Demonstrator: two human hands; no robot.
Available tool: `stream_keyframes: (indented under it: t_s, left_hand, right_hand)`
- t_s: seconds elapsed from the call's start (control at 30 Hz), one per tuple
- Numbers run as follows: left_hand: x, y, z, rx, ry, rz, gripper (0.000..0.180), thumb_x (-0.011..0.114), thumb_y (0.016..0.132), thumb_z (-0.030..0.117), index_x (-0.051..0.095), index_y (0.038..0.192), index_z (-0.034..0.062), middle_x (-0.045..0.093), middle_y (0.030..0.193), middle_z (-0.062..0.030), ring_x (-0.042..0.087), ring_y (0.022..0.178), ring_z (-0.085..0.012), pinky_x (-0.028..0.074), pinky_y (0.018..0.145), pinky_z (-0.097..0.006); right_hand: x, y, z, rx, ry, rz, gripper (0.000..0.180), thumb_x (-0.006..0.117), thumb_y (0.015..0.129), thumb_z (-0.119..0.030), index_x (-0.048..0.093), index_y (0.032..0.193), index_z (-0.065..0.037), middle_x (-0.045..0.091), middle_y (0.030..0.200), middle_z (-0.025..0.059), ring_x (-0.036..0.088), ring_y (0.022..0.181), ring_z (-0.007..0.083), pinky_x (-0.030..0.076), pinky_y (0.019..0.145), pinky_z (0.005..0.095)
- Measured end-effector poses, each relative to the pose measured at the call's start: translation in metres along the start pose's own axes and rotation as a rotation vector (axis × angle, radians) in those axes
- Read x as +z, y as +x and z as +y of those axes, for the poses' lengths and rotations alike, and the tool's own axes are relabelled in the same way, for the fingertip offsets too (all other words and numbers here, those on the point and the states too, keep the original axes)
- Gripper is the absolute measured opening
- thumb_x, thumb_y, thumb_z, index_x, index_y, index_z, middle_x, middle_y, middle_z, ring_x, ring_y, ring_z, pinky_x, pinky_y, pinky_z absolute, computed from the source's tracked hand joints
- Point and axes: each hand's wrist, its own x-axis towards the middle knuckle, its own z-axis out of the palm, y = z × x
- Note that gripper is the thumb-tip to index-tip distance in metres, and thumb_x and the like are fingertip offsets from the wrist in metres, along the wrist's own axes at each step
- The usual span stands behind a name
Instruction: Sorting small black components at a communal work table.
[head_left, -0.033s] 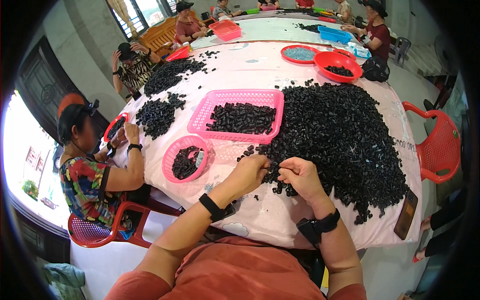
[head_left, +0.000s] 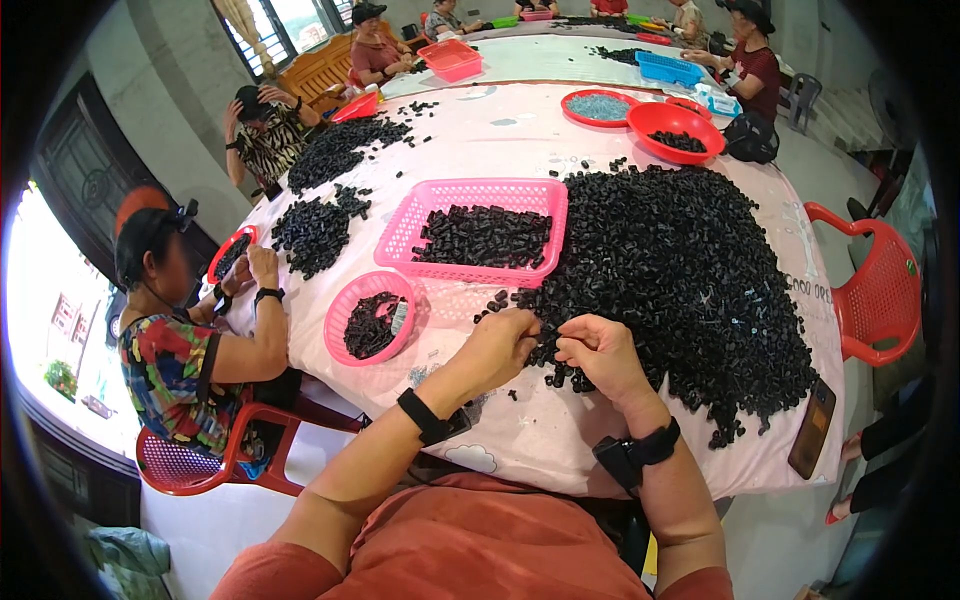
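- Your left hand (head_left: 497, 345) is curled in, fingertips pinched together at the near-left fringe of the big heap of small black parts (head_left: 680, 270). Whatever it pinches is too small to make out, most likely one of the black pieces.
- Your right hand (head_left: 598, 352) sits just beside it, fingers bent and closed toward the left fingertips. The two hands nearly meet over the tablecloth, and what they grip between them cannot be told.
- The heap lies ahead and to the right of both hands, so your right hand is the nearer one to its bulk; the left works only its loose edge.
- Stray black pieces (head_left: 556, 378) lie scattered on the cloth right under and around your right hand, touching the heap's margin.
- To the left of your left hand, near but apart, sits the round pink basket (head_left: 341, 310) holding a small lot of black parts; your left hand is clearly the closer one to it.
- Farther out, ahead of the left hand, the rectangular pink basket (head_left: 400, 235) holds a layer of parts, its right edge against the heap.
- A dark phone (head_left: 811, 429) lies at the table's right near edge, well apart from both hands.
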Motion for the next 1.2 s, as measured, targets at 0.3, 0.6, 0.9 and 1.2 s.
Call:
stream_keyframes:
  t_s: [0.3,0.6,0.9,1.2]
  left_hand:
    - [-0.007,0.000,0.032,-0.032,-0.119,0.033,0.013,0.065,0.080,-0.004,0.062,0.092,-0.0007,0.061,0.080,-0.0114,0.059,0.070,-0.0206,0.047,0.063,-0.033]
    - [-0.010,-0.014,0.006,-0.011,-0.035,0.043,0.019,0.062,0.080,-0.009,0.068,0.097,-0.0016,0.065,0.088,-0.0112,0.063,0.073,-0.0190,0.050,0.066,-0.032]
    - [-0.018,-0.019,0.007,-0.056,-0.005,-0.018,0.021,0.062,0.079,-0.007,0.069,0.099,-0.0019,0.069,0.093,-0.0134,0.067,0.076,-0.0206,0.052,0.069,-0.031]
    - [-0.014,-0.030,0.006,-0.135,-0.067,-0.015,0.015,0.066,0.080,-0.001,0.071,0.094,0.0000,0.067,0.083,-0.0134,0.067,0.071,-0.0229,0.052,0.066,-0.034]
  right_hand:
    - [0.000,0.003,-0.008,-0.001,0.039,-0.093,0.017,0.067,0.088,-0.004,0.066,0.104,0.003,0.071,0.091,0.0085,0.070,0.077,0.0131,0.056,0.066,0.0234]
    - [-0.005,0.001,-0.022,0.098,0.304,-0.065,0.020,0.060,0.090,-0.003,0.066,0.108,0.001,0.069,0.091,0.0068,0.069,0.077,0.0124,0.055,0.068,0.0216]
    - [-0.005,0.001,-0.020,0.102,0.340,-0.061,0.022,0.061,0.090,-0.006,0.067,0.111,0.000,0.069,0.091,0.0068,0.068,0.074,0.0115,0.054,0.066,0.0210]
    - [-0.007,0.002,-0.016,0.072,0.319,-0.073,0.020,0.063,0.091,-0.006,0.068,0.109,0.000,0.070,0.090,0.0051,0.069,0.075,0.0106,0.055,0.068,0.0205]
